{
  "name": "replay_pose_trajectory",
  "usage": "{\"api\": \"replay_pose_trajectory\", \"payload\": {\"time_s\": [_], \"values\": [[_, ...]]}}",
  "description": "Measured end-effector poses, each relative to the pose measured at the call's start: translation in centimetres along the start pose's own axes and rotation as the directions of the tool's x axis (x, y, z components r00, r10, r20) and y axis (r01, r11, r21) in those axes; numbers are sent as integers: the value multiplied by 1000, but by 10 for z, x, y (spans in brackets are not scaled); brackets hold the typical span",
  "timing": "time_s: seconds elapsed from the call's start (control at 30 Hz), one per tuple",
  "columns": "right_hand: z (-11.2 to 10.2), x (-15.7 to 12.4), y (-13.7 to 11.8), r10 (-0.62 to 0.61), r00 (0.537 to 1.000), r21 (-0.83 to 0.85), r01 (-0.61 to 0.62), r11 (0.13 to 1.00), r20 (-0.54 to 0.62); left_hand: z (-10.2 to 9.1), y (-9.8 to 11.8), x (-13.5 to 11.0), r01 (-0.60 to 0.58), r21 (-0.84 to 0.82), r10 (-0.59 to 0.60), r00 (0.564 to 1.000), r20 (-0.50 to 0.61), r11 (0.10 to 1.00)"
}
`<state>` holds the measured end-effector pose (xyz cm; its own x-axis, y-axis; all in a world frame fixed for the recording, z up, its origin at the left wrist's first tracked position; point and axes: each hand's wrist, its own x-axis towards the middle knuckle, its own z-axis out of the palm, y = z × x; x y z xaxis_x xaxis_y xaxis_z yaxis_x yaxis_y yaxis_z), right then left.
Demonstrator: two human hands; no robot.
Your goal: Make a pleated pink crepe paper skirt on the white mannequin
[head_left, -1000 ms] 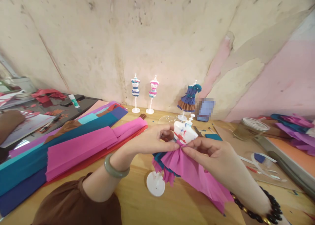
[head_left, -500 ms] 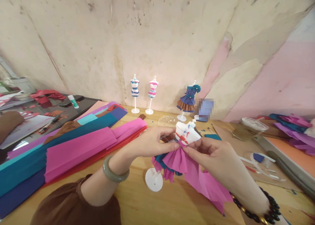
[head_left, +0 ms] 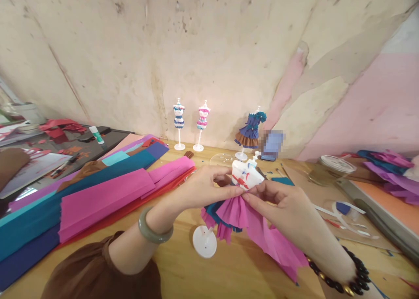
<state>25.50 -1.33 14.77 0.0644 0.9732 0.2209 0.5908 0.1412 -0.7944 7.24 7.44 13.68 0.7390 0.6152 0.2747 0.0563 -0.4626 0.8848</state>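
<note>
Between my hands a small white dress form (head_left: 245,175) is held tilted, its round base (head_left: 204,242) toward me. A layered skirt of pink and teal crepe paper hangs from its waist. My left hand (head_left: 209,187) is closed around the waist from the left, its thumb on the paper's gathered top edge. My right hand (head_left: 278,203) pinches a pink crepe paper strip (head_left: 275,244) against the waist; pleats lie to its left and the loose end trails to the lower right. Some fingers of both hands are hidden behind the form.
Folded crepe paper sheets (head_left: 108,198) lie at left, near a glue stick (head_left: 96,135). Two bare-skirted forms (head_left: 179,120) and a form in a blue and brown dress (head_left: 250,131) stand by the wall, beside a blurred phone (head_left: 272,145). A lidded cup (head_left: 332,170) stands at right.
The dress form has tipped slightly, its top moving a little left and its base a little lower. Both hands keep their hold at the waist, with the right fingers shifted slightly.
</note>
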Motion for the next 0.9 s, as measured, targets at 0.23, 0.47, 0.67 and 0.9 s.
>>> {"api": "replay_pose_trajectory", "payload": {"time_s": [0.23, 0.47, 0.67, 0.9], "values": [[-6, 4, 5, -16, 999, -104, 20, 994, 45, 0, -2, 1, 2, 23, 0, 998, -63, 1000], [-6, -8, 8, -502, 865, -355, 470, 808, 2, -7, -3, 2, 36, -40, -44, 974, -223, 999], [11, -11, 4, -808, 589, -542, 681, 492, 7, -10, 0, 3, 50, -171, -89, 971, -224, 984], [21, -6, 1, -869, 481, -572, 747, 339, 113, -16, -7, 4, 38, -379, -122, 973, -198, 925]]}}
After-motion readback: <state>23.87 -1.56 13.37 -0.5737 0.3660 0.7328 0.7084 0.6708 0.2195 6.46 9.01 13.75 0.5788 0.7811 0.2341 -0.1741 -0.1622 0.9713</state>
